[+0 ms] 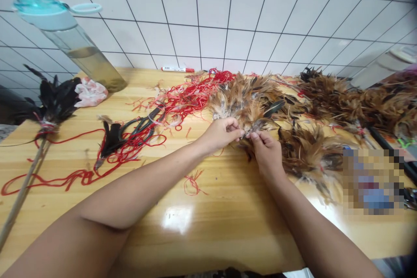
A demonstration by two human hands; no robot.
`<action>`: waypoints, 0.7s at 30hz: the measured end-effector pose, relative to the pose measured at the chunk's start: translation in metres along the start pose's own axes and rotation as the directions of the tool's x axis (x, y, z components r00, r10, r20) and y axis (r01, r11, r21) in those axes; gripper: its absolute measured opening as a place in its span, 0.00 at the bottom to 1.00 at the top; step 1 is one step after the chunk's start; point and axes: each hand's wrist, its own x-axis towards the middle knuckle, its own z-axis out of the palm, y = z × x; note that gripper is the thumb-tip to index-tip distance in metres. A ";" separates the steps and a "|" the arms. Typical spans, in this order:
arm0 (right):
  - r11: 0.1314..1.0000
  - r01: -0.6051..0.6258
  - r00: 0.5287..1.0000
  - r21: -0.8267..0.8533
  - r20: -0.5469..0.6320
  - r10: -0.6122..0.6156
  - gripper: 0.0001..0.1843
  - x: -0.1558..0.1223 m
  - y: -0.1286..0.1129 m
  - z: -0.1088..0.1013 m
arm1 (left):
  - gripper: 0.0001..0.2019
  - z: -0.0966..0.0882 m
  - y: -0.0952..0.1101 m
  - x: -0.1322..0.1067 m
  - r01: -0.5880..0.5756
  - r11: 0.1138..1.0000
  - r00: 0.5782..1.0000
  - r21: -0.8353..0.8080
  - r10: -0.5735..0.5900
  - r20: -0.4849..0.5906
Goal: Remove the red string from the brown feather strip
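A fluffy pile of brown feathers (250, 95) lies on the wooden table in the middle of the view. At its near edge my left hand (223, 134) is closed in a pinch on the pale quill ends of some feathers. Close beside it, my right hand (269, 152) pinches the same small bunch between thumb and forefinger. The fingertips almost meet, and they partly hide the quills. Another bunch of brown feathers (308, 150) lies just right of my right hand. Behind my left hand spreads a tangle of red string (198, 91).
Scissors (143, 122), a black feather bundle (112, 139) and looped red string lie left. Beyond are a stick with black feathers (58, 100), crumpled tissue (93, 92) and a tilted-looking water bottle (87, 56). A red marker (177, 69) lies by the tiled wall. More brown feathers (368, 100) cover the right.
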 end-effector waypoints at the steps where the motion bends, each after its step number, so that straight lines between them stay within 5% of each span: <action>1: 0.999 0.017 1.000 -0.043 -0.011 -0.017 0.12 0.000 -0.002 0.000 | 0.09 0.000 0.000 0.000 0.008 1.000 1.000 0.001 -0.008 -0.002; 8: 0.930 0.148 0.989 -0.335 0.057 -0.137 0.14 -0.003 -0.012 0.003 | 0.08 0.001 -0.005 0.002 0.033 0.998 0.999 0.062 -0.033 0.004; 15: 0.922 0.154 0.988 -0.355 0.067 -0.140 0.13 -0.004 -0.012 0.003 | 0.11 -0.004 -0.004 0.002 -0.123 0.952 0.992 0.281 0.126 0.009; 21: 0.998 -0.010 0.999 -0.068 0.030 0.012 0.12 0.001 -0.002 0.004 | 0.06 0.000 0.005 0.000 0.043 0.993 0.999 -0.107 -0.040 0.023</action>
